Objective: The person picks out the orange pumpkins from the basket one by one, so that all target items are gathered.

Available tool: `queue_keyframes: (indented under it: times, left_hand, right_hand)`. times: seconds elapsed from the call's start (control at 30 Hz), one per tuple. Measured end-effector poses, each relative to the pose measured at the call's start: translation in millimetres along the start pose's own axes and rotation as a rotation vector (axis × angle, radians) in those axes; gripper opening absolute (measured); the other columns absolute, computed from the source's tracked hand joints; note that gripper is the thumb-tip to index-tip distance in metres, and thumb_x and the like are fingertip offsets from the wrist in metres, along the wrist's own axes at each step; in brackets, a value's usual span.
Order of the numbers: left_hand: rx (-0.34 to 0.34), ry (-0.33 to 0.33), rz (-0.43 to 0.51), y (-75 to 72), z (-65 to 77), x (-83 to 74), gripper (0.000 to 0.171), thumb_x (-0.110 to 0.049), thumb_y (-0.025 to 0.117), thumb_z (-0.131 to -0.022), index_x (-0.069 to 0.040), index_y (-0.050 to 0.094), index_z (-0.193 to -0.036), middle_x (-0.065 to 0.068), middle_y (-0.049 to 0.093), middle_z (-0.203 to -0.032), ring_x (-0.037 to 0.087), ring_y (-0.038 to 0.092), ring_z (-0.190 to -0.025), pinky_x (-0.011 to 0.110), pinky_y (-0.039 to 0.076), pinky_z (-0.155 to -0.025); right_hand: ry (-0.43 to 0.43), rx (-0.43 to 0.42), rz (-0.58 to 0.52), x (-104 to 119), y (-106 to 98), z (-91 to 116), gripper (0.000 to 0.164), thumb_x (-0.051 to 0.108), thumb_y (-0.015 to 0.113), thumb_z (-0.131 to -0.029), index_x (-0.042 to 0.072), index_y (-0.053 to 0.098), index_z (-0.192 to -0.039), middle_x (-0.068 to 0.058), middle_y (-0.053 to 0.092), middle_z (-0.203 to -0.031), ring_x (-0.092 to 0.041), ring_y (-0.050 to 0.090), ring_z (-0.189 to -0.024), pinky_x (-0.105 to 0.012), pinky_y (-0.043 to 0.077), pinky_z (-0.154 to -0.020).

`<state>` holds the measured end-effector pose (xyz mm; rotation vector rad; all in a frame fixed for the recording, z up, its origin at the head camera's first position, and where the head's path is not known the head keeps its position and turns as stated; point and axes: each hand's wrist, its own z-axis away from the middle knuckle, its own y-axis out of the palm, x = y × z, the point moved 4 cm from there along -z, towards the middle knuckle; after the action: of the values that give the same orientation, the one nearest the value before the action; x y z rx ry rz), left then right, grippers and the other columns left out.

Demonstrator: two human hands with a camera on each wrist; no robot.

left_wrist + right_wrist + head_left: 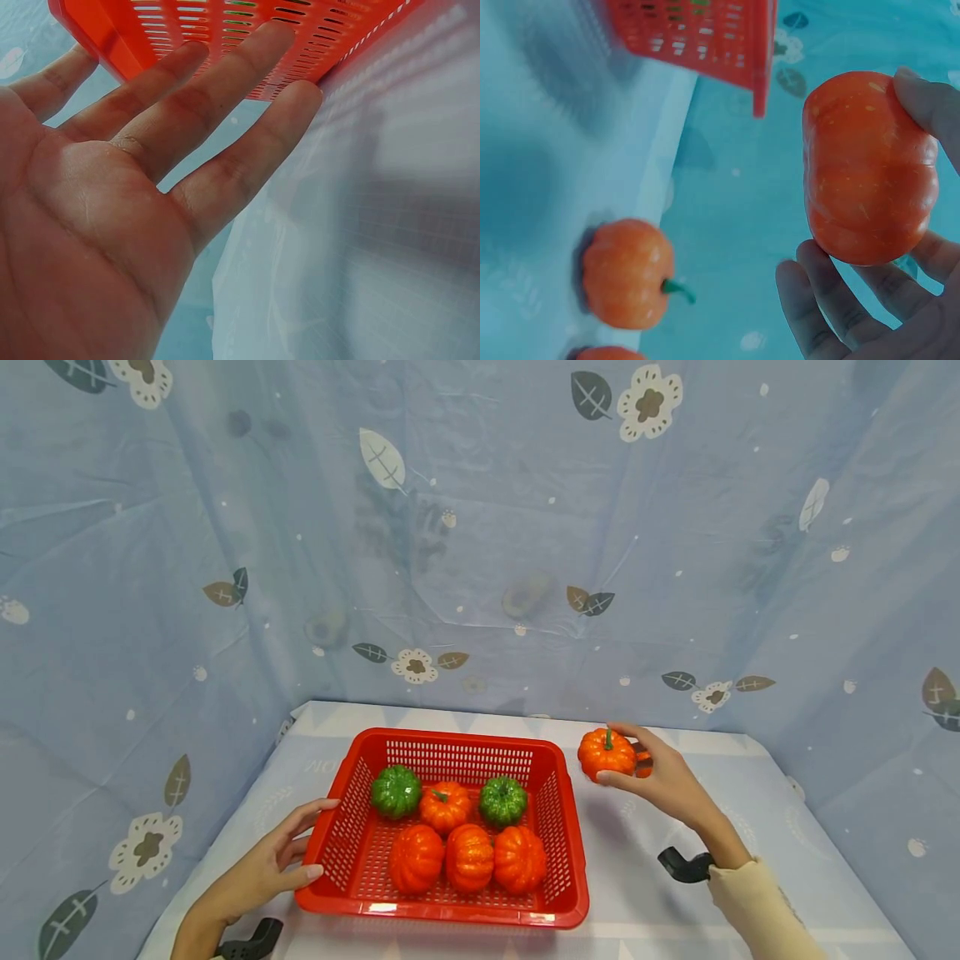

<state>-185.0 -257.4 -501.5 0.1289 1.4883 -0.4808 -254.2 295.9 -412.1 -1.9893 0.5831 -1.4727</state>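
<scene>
In the head view, my right hand (663,781) holds an orange toy pumpkin (603,754) with a green stem, raised to the right of a red plastic basket (576,868). The right wrist view shows that pumpkin (870,172) between the thumb and the fingers. My left hand (262,864) is at the basket's left side, its thumb and a fingertip at the rim. In the left wrist view, its fingers (225,176) lie fairly straight along the slotted wall. Inside the basket are two green pumpkins (396,792) and several orange pumpkins (469,858).
Another orange pumpkin (626,274) rests on the cloth-covered table (637,893) past my right hand, with part of one more orange thing (609,353) beside it. Blue patterned cloth (480,543) hangs behind and at both sides of the table.
</scene>
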Motion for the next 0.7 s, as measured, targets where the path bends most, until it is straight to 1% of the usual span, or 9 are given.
queue_keyframes:
  times: [0.13,0.23,0.47,0.63,0.7]
  left_hand:
    - [0.010,0.015,0.005,-0.5,0.2,0.2,0.081,-0.013,0.072,-0.094,-0.018,0.025,-0.160,0.028,0.017,-0.163,0.055,0.046,-0.133,0.043,0.060,-0.088]
    - [0.011,0.015,0.006,-0.6,0.4,0.1,0.081,-0.013,0.072,-0.094,-0.018,0.026,-0.160,0.028,0.017,-0.163,0.054,0.047,-0.132,0.043,0.060,-0.088]
    - [0.007,0.011,0.005,-0.2,0.2,0.0,0.081,-0.014,0.072,-0.094,-0.019,0.026,-0.160,0.027,0.017,-0.163,0.055,0.045,-0.133,0.043,0.060,-0.088]
    - [0.002,0.002,0.002,-0.2,0.1,0.5,0.082,-0.015,0.072,-0.093,-0.021,0.025,-0.161,0.025,0.017,-0.164,0.054,0.045,-0.134,0.042,0.060,-0.089]
    - [0.003,0.008,-0.001,-0.2,0.1,0.3,0.082,-0.014,0.072,-0.093,-0.020,0.026,-0.160,0.026,0.017,-0.164,0.054,0.045,-0.133,0.042,0.060,-0.089]
  right_hand:
    - [0.047,-0.015,0.020,-15,-6,8,0.080,0.049,0.082,-0.085,0.022,0.047,-0.151,-0.010,0.053,-0.144,-0.033,0.061,-0.112,-0.044,0.058,-0.087]
    - [0.092,-0.021,0.026,-26,-12,14,0.081,0.051,0.080,-0.086,0.021,0.045,-0.153,-0.012,0.050,-0.148,-0.035,0.059,-0.115,-0.047,0.057,-0.090]
    - [0.192,-0.042,0.016,-52,-26,29,0.085,0.051,0.078,-0.088,0.020,0.040,-0.157,-0.018,0.044,-0.152,-0.039,0.056,-0.115,-0.041,0.056,-0.085]
    - [0.222,-0.078,0.018,-67,-35,39,0.087,0.049,0.078,-0.089,0.020,0.036,-0.159,-0.022,0.044,-0.147,-0.042,0.054,-0.116,-0.040,0.055,-0.082]
    - [0.231,-0.092,0.027,-74,-38,42,0.087,0.049,0.077,-0.090,0.018,0.035,-0.160,-0.024,0.045,-0.146,-0.042,0.053,-0.116,-0.039,0.055,-0.081]
